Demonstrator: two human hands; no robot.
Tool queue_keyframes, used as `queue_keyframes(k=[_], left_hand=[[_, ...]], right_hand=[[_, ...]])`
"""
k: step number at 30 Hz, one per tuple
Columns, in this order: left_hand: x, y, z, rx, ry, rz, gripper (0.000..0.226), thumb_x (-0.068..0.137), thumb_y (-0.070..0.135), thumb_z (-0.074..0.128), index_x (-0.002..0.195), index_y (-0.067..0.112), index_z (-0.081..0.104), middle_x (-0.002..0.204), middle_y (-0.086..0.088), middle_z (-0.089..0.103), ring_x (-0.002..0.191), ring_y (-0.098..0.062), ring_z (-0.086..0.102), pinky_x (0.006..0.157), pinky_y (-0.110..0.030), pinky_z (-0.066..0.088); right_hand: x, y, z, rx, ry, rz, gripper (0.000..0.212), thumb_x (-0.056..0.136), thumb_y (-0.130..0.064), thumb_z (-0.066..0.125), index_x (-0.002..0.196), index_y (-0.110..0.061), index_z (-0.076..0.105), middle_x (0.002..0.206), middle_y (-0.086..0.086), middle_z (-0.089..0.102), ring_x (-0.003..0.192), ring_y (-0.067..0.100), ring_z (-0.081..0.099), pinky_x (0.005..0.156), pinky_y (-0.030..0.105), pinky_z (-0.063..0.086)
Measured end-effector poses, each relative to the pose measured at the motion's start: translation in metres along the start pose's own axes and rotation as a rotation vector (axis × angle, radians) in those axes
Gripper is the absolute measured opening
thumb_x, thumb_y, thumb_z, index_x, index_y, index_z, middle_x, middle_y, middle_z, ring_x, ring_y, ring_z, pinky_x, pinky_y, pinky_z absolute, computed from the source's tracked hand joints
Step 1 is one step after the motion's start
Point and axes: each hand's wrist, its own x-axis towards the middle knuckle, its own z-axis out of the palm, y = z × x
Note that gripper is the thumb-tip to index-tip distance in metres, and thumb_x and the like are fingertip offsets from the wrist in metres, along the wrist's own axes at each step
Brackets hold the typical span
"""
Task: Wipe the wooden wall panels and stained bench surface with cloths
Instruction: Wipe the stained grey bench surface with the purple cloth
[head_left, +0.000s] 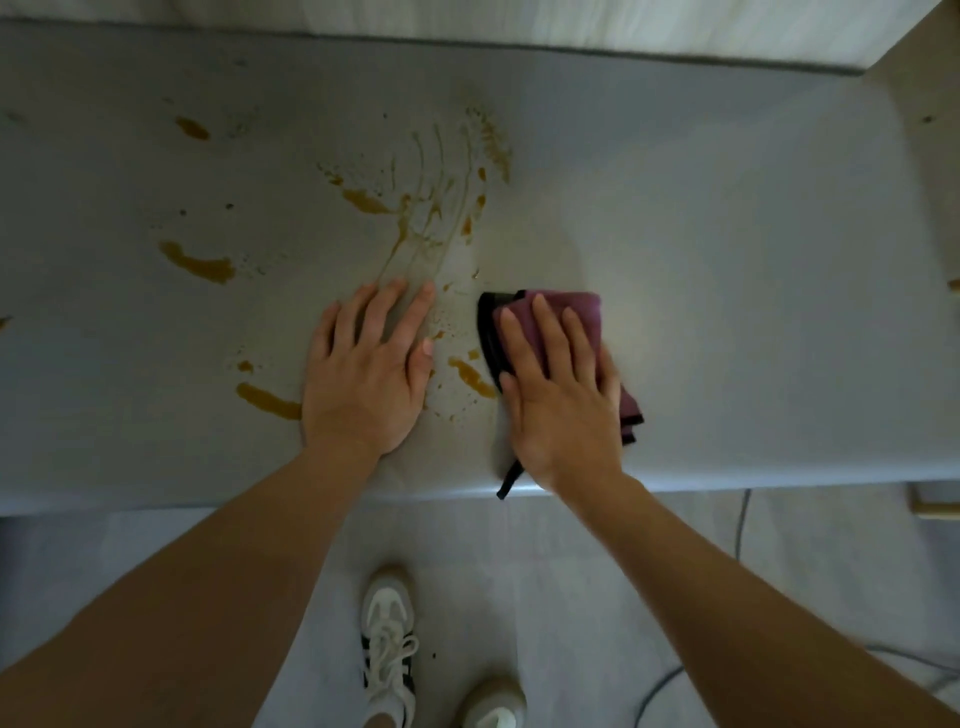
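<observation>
Two hands are flat on the grey table, and I read this as mid-wipe on the stained surface. My right hand lies with straight fingers pressing a folded maroon cloth with a black edge down near the front lip; it grasps nothing, just pushes. My left hand is released too, palm spread on bare table just beside the cloth, likely bracing me.

Amber stains sit mostly left of the cloth: streaked smears farther back, blobs well off to the left, one patch between my hands and touching the cloth's edge, another right at my left wrist.

Risks as I judge them: my left palm is planted among the spatter, so sliding it could drag residue onto the cleaner part. The cloth is only pressed, not gripped, so a fast stroke could let it bunch or slip out. A black strip of it hangs over the table's front edge and might catch. One loaded cloth may also smear instead of lifting. Wall panels look unaddressed from here.
</observation>
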Motion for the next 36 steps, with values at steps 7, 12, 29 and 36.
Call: queue_keyframes(k=[7, 12, 29, 36], left_hand=[[0.001, 0.002, 0.0, -0.004, -0.013, -0.011, 0.053, 0.097, 0.043, 0.021, 0.148, 0.029, 0.029, 0.148, -0.004, 0.037, 0.136, -0.026, 0.03, 0.113, -0.046, 0.02], [0.002, 0.001, 0.001, -0.007, -0.005, -0.004, 0.053, 0.097, 0.043, 0.021, 0.148, 0.029, 0.029, 0.148, -0.004, 0.037, 0.136, -0.027, 0.031, 0.114, -0.046, 0.02], [0.001, 0.001, 0.002, 0.017, -0.002, 0.0, 0.052, 0.097, 0.042, 0.023, 0.147, 0.029, 0.031, 0.148, -0.004, 0.038, 0.135, -0.027, 0.032, 0.113, -0.046, 0.021], [-0.001, 0.001, 0.001, 0.004, 0.01, -0.006, 0.053, 0.096, 0.043, 0.021, 0.147, 0.029, 0.031, 0.149, -0.003, 0.037, 0.136, -0.026, 0.03, 0.114, -0.046, 0.021]], right_hand=[[0.082, 0.035, -0.02, -0.029, -0.107, 0.044, 0.051, 0.101, -0.04, 0.022, 0.15, -0.039, 0.008, 0.159, -0.006, 0.004, 0.146, 0.017, 0.0, 0.115, 0.042, 0.005], [0.034, 0.007, -0.008, -0.028, 0.024, 0.086, 0.051, 0.099, -0.038, 0.025, 0.15, -0.034, 0.018, 0.158, -0.001, 0.015, 0.145, 0.022, 0.012, 0.115, 0.043, 0.01], [0.015, -0.009, 0.001, -0.021, 0.062, 0.166, 0.051, 0.099, -0.037, 0.027, 0.15, -0.033, 0.019, 0.158, -0.002, 0.017, 0.145, 0.022, 0.015, 0.116, 0.044, 0.011], [-0.01, -0.017, 0.002, -0.045, 0.022, -0.103, 0.051, 0.093, -0.04, 0.031, 0.144, -0.036, 0.036, 0.151, -0.002, 0.035, 0.139, 0.023, 0.032, 0.111, 0.042, 0.023]])
